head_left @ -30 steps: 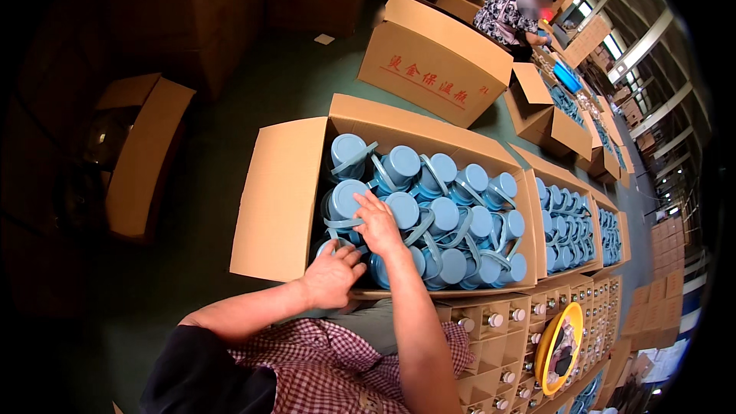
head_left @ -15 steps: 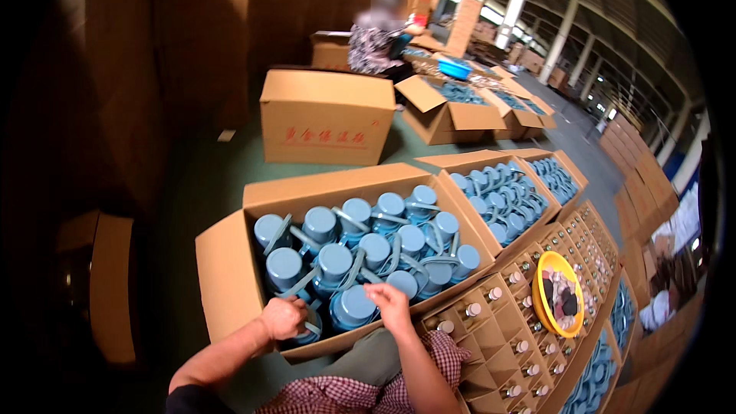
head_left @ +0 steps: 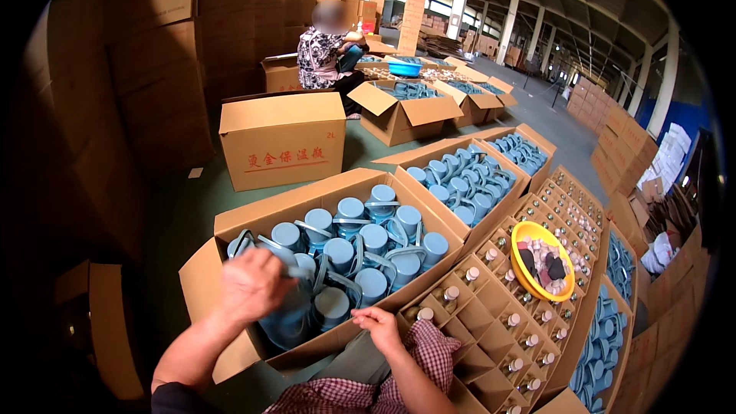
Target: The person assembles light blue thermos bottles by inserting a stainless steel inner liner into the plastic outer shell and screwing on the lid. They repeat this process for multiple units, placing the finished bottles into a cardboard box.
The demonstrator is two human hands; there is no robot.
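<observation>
Blue thermos flasks (head_left: 338, 254) with cup-shaped lids and strap-like handles stand packed in an open carton (head_left: 295, 198) before me. At its near left corner, my left hand (head_left: 255, 282) is closed on the handle of one blue thermos flask (head_left: 287, 323), raised above its neighbours. The hand partly covers this flask's top. My right hand (head_left: 377, 328) hovers by the carton's near edge, beside a flask lid (head_left: 332, 305). Its fingers are loosely bent and apart, with nothing visible in them.
To the right, a divided carton (head_left: 477, 349) holds glass inner bottles with pale caps; a yellow basin (head_left: 524, 267) of small parts rests on it. More flask cartons (head_left: 502, 224) stand beyond. A closed carton (head_left: 282, 142) and a seated person (head_left: 323, 57) are farther back.
My left hand has risen and pulled the flask upward by its handle. My right hand has moved down, away from the flask lid it was beside. The view has shifted.
</observation>
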